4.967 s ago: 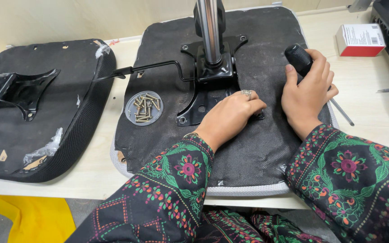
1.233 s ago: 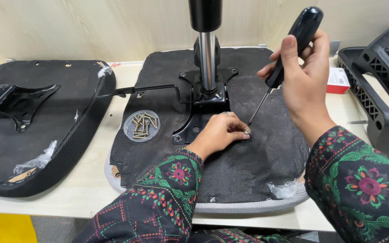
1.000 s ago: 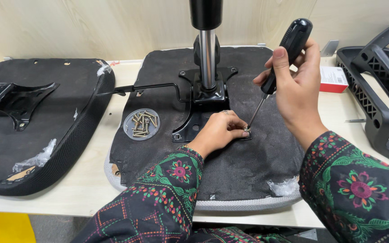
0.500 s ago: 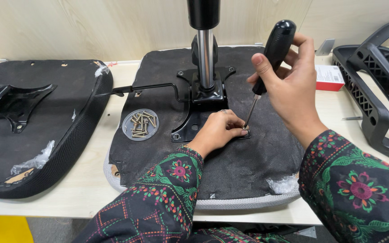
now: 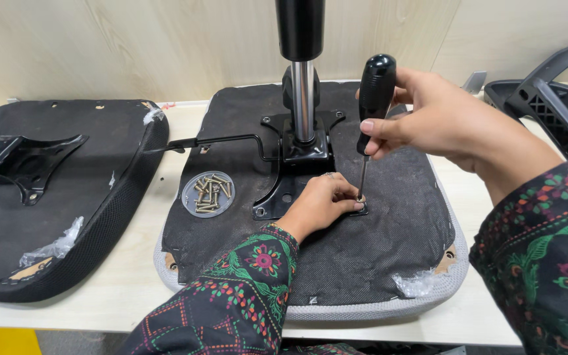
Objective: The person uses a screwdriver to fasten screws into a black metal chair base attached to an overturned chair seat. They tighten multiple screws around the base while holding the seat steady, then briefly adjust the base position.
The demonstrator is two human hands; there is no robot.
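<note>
Currently one screwdriver (image 5: 371,112) is standing near-upright, tip down on the nearer of two seat bases (image 5: 376,256). Right hand (image 5: 428,118) is clamping its handle; left hand (image 5: 320,204) fingertips are pinching together at the tip.

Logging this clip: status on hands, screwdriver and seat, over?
Right hand grips screwdriver, upright. Left hand steadies its tip at bracket on seat. Screw dish left of bracket, clear of hands.
</note>
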